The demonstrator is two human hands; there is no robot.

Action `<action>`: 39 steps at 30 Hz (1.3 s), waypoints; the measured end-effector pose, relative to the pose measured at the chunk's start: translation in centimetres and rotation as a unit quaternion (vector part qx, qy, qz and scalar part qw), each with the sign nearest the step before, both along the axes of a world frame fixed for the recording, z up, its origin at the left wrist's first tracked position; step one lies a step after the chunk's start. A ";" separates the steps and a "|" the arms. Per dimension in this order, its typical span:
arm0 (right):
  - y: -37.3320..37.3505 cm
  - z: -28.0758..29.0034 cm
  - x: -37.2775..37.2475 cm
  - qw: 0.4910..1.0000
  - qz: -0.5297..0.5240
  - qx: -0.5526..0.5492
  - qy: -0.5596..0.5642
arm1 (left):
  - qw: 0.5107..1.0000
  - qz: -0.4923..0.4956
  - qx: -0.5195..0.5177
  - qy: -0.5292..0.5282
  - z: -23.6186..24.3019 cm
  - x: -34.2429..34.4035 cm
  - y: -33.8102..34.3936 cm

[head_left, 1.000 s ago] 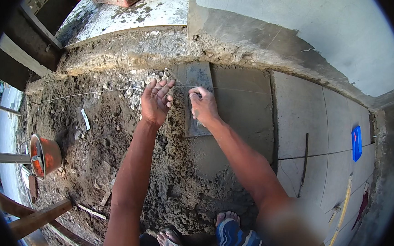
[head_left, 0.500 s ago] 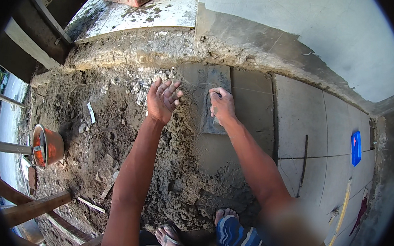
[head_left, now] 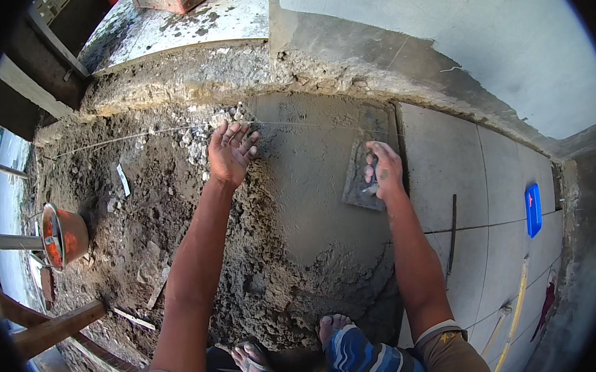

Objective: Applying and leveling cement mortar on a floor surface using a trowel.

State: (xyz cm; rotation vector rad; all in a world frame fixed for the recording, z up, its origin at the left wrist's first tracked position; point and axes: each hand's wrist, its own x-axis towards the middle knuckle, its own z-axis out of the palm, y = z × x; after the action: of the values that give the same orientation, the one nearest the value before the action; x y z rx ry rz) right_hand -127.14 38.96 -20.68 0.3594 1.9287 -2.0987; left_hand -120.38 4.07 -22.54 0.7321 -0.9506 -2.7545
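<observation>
My right hand [head_left: 385, 171] curls around the grip of a rectangular, mortar-coated float [head_left: 365, 199], which lies flat on the wet mortar [head_left: 305, 179]. The float sits at the right side of the smoothed patch, beside the edge of the laid tiles. Its grip is mostly hidden by my fingers. To the left, my left hand [head_left: 229, 155] is raised palm up with its fingers apart and slightly bent, nothing visible in it. A thin taut string [head_left: 143, 134] runs across the work, passing close to my left fingertips; whether they touch it I cannot tell.
Grey floor tiles [head_left: 444, 165] lie to the right, bearing a dark rod [head_left: 453, 231], a blue tray [head_left: 533, 209] and a yellow strip [head_left: 511, 318]. Rough soil and rubble [head_left: 151, 217] spread leftward, with an orange bucket [head_left: 73, 236] and wooden beams [head_left: 60, 325]. A wall [head_left: 417, 63] bounds the far side.
My right hand has slid the float rightward over the mortar toward the tile edge, leaving a wider smooth surface. My left hand keeps nearly the same pose. The whole view has shifted slightly.
</observation>
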 end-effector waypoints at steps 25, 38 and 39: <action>-2.9 -0.8 -0.1 0.961 0.271 0.054 0.027 | 0.996 -0.056 -0.004 0.069 0.7 -0.3 1.3; 6.4 4.0 8.5 0.966 0.221 0.097 -0.095 | 0.998 -0.047 -0.023 0.028 -0.4 -0.3 0.5; 6.7 4.4 10.9 0.952 0.276 0.094 -0.096 | 0.998 -0.043 -0.024 0.030 -0.5 -0.2 0.2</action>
State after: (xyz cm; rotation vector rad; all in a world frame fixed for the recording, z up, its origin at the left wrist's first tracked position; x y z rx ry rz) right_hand -116.26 45.70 -16.28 0.0426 1.8455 -1.4761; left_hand -120.60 4.31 -23.04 0.6105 -1.0553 -2.7985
